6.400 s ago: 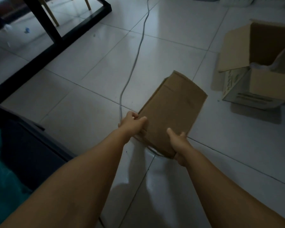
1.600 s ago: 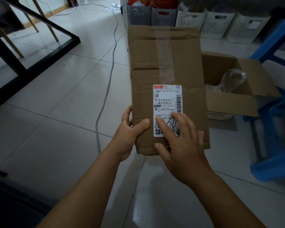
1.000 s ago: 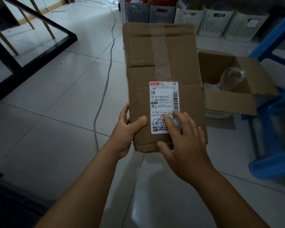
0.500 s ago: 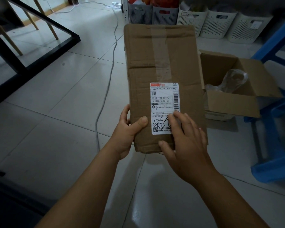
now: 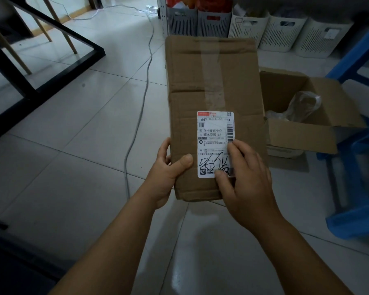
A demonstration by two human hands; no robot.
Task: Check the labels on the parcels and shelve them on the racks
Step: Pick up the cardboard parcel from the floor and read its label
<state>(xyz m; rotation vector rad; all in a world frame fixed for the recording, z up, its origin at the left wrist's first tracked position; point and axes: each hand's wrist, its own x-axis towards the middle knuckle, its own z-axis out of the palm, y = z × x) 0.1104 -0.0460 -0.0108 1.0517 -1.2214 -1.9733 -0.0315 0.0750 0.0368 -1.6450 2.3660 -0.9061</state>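
Note:
A flat brown cardboard parcel (image 5: pixel 211 86), sealed with clear tape, is held up over the tiled floor in front of me. Its white shipping label (image 5: pixel 213 133) faces me, with barcodes, printed text and a black handwritten scrawl. My left hand (image 5: pixel 168 173) grips the parcel's near left edge, thumb on top. My right hand (image 5: pixel 243 177) lies flat on the near right corner, fingers spread over the label's lower right part and hiding it.
An open cardboard box (image 5: pixel 303 116) with a clear plastic bag inside sits on the floor to the right. Slotted storage baskets (image 5: pixel 281 30) line the rack's bottom at the back. A blue frame (image 5: pixel 356 145) stands right, a black table frame (image 5: pixel 51 60) left, a grey cable (image 5: pixel 141 103) crosses the floor.
The parcel was lifted off the floor and turned label side up. Over the last second my right hand's fingers slid right and down across the label, uncovering more of the handwriting.

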